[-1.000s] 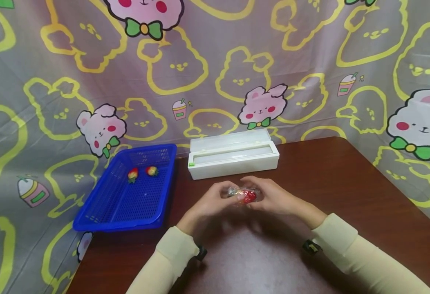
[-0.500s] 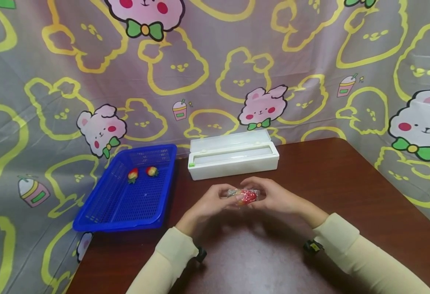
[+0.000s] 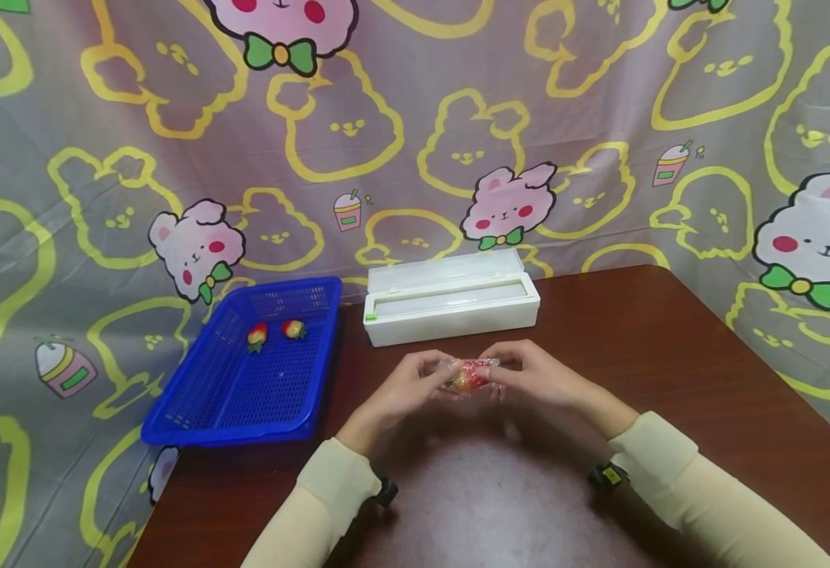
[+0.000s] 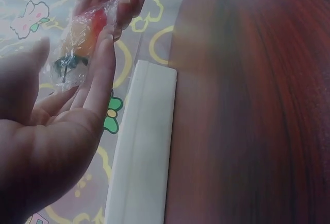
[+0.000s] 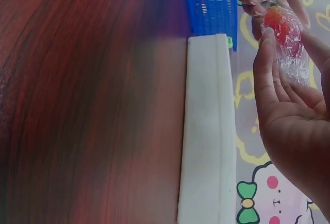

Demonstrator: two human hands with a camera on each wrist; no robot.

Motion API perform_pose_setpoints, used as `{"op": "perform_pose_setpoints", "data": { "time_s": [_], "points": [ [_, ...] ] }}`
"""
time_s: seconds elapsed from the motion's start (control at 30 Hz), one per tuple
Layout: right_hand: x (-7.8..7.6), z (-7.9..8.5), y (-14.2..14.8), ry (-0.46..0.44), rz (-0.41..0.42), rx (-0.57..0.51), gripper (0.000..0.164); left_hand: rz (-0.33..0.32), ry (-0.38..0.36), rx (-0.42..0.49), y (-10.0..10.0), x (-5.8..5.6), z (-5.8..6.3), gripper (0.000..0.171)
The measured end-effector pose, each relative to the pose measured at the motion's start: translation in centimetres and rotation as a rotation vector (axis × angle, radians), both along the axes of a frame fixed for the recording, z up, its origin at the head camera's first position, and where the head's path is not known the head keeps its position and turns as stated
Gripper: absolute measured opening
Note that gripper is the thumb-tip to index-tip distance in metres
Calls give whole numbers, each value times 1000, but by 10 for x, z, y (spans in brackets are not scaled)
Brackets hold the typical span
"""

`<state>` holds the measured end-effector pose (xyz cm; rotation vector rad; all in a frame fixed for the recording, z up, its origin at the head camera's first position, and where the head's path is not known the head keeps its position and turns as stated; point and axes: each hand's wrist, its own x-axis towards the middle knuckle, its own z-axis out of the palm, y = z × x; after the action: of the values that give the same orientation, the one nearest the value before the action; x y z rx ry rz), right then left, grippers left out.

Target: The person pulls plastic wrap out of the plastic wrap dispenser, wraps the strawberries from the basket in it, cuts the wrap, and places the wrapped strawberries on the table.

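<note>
A strawberry (image 3: 470, 375) wrapped in crinkled clear plastic film is held up between both hands over the table. Its leafy green end lies toward my left hand (image 3: 408, 388), its red tip toward my right hand (image 3: 539, 380). My left thumb and fingers grip the leafy end. On the other side, the right thumb and fingers pinch the red end and the film around it. The left wrist view shows dark leaves through the wrapping of the strawberry (image 4: 80, 41). Loose film bunches beyond the strawberry (image 5: 281, 26) in the right wrist view.
Behind the hands stands a long white box (image 3: 454, 325), its clear lid (image 3: 443, 272) raised. To the left, a blue basket (image 3: 294, 406) contains two unwrapped strawberries (image 3: 256, 337). A patterned curtain (image 3: 415, 126) hangs behind the brown table (image 3: 600, 339).
My right thumb has come forward onto the strawberry's red end, and the right hand has turned slightly. The left hand keeps its grip nearly in place. Basket and box have not moved.
</note>
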<state>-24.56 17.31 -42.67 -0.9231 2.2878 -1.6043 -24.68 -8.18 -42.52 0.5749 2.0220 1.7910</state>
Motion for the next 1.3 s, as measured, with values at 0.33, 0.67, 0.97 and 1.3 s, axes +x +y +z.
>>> {"op": "perform_pose_setpoints", "data": {
  "time_s": [0.33, 0.67, 0.97, 1.3],
  "points": [
    [-1, 1, 1, -6, -3, -3, 19, 22, 45, -11, 1, -1, -1, 31],
    [0, 1, 3, 33, -24, 48, 20, 15, 38, -1, 4, -1, -3, 27],
    [13, 12, -5, 415, -88, 250, 37, 30, 65, -24, 6, 0, -2, 27],
    [23, 14, -11, 789, -198, 505, 49, 38, 81, -68, 12, 0, 0, 28]
  ]
}}
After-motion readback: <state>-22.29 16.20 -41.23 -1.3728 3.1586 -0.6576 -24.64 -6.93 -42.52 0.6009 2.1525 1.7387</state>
